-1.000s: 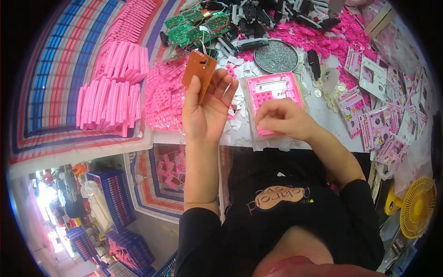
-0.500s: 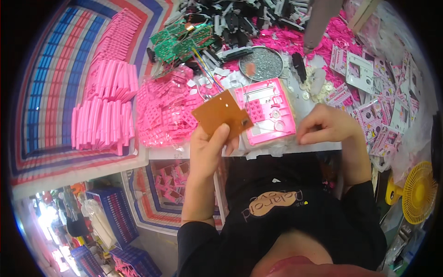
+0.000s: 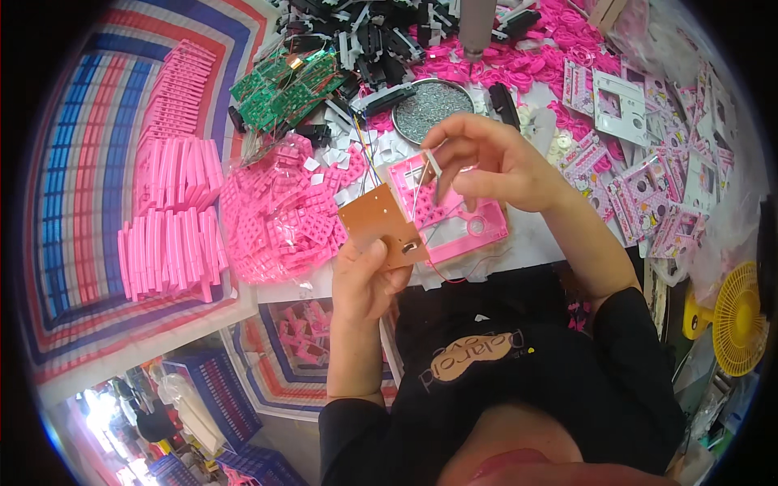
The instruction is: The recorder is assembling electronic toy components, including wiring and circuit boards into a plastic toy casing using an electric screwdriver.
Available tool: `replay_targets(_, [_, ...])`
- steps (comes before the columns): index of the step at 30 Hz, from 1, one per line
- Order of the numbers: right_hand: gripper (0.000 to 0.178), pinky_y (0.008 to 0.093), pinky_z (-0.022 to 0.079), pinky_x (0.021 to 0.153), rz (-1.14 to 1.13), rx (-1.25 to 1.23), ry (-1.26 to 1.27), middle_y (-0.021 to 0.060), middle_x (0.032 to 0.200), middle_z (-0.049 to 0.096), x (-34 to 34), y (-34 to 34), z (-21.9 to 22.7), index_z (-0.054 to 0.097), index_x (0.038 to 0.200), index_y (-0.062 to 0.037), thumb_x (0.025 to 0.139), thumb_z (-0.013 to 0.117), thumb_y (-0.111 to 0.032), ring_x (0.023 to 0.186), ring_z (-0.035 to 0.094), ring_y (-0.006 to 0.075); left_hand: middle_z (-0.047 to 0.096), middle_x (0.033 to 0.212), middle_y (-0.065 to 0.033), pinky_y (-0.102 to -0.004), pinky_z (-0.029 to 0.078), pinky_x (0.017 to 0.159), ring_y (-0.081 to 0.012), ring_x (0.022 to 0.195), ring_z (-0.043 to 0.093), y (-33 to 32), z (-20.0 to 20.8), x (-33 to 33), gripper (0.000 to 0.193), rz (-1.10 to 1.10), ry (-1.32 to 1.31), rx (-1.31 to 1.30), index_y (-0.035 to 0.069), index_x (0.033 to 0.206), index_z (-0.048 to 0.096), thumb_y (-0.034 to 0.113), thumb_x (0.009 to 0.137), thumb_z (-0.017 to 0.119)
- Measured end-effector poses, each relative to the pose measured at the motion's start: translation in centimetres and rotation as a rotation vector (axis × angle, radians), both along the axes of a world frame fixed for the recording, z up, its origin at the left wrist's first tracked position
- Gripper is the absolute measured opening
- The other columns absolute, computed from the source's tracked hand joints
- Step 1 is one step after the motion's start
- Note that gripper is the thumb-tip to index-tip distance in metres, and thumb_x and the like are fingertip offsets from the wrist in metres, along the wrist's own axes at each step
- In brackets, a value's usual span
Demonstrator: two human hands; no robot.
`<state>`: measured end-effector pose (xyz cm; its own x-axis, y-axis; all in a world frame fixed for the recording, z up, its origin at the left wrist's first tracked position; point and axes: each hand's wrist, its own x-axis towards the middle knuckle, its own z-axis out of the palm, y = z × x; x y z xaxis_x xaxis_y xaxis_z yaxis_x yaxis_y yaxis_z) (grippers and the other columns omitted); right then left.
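The left hand [image 3: 365,275] is at the center of the frame, grasping the brown circuit board [image 3: 373,227] by its lower edge. The thumb lies flat on the board face and the other fingers support it from behind. The board is raised just beside the left side of the pink casing [image 3: 454,247], which lies on the tabletop [image 3: 535,235] with its inner side up.

Change of state: half a second ago, the right hand [image 3: 506,166] was near the lower right corner of the casing, apart from the board. It is now above the casing, fingers curled, with a small white piece [image 3: 432,164] at the fingertips. Thin leads extend from this piece toward the board. The thumb appears to stand apart from the piece; a firm pinch cannot be confirmed.

Effect on the work: both hands now attend to the board and its leads. The casing lies unheld, and the right hand hides part of its upper portion.

Wiring: colored wires [image 3: 363,146] rise from the top of the board. A red wire [image 3: 446,278] loops past the lower edge of the casing.

Adjacent items: the round dish [image 3: 394,121] of small metallic parts is above the casing; the bag of pink keypads [image 3: 275,215] is left of the board; green circuit boards [image 3: 284,89] lie at upper left.
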<state>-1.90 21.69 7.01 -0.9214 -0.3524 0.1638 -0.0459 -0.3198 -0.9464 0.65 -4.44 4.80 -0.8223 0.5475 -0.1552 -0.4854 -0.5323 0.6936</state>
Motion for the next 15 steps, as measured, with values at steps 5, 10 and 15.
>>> replay_targets(5, [0.010,0.0185,0.028,0.041,0.068,-0.051,-0.305,0.0032,0.070,0.063,-0.8,-2.4,-1.1,0.060,0.104,-0.0050,0.100,0.058,-0.014,0.044,0.043,0.0032,0.063,0.096,-0.0146,-0.0233,0.040,0.048,-0.0154,0.065,0.056,1.2,0.0,0.1,0.041,0.174,0.139,-0.072,-0.002,0.125,0.052,0.023,0.096,0.066])
replay_targets(10, [0.014,0.0209,0.027,0.041,0.222,-0.110,-0.403,0.0031,0.065,0.061,-1.2,-2.6,-0.2,0.062,0.101,-0.0043,0.098,0.063,-0.018,0.044,0.041,0.0033,0.057,0.118,-0.0187,-0.0247,0.043,0.050,-0.0170,0.073,0.060,1.1,0.0,-0.4,0.046,0.276,0.307,-0.098,-0.003,0.128,0.049,0.021,0.094,0.067])
replay_targets(15, [0.024,0.0210,0.026,0.042,0.165,0.009,-0.325,0.0012,0.064,0.058,-0.9,-3.9,-0.5,0.068,0.105,-0.0031,0.101,0.058,-0.025,0.045,0.038,0.0035,0.064,0.109,-0.0157,-0.0275,0.045,0.057,-0.0184,0.075,0.061,1.6,-0.1,-0.2,0.040,0.280,0.329,-0.080,-0.005,0.129,0.052,0.017,0.098,0.061])
